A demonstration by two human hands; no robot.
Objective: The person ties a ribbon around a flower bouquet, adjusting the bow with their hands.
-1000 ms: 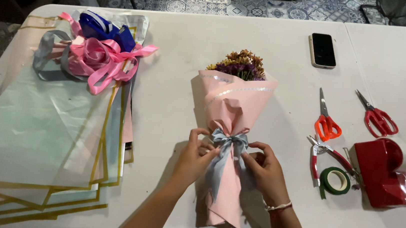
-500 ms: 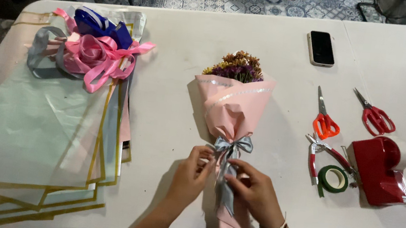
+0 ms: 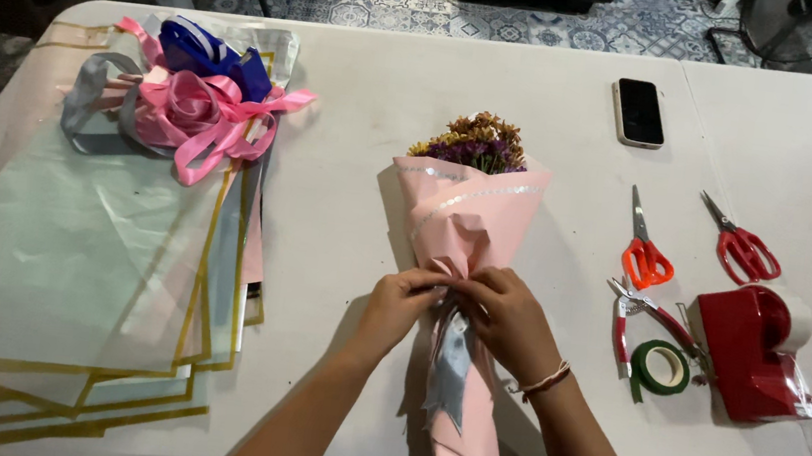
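Note:
A small bouquet [image 3: 468, 214] wrapped in pink paper lies on the white table [image 3: 354, 152], with purple and yellow flowers [image 3: 478, 142] at its far end. A grey-blue ribbon [image 3: 452, 369] is tied round its narrow waist, and the tails hang toward me. My left hand [image 3: 398, 303] and my right hand [image 3: 507, 319] meet at the knot, fingers pinched on the ribbon. The bow itself is hidden under my fingers.
Sheets of wrapping paper [image 3: 71, 253] with gold edges lie stacked at the left, with pink, blue and grey ribbons [image 3: 188, 100] on top. At the right lie orange scissors [image 3: 645, 253], red scissors [image 3: 746, 249], pliers [image 3: 643, 318], green tape [image 3: 661, 367], a red tape dispenser [image 3: 755, 350] and a phone [image 3: 638, 112].
Both hands have closed in over the bow, which showed a second ago and is now covered. The bouquet has stayed where it was on the table.

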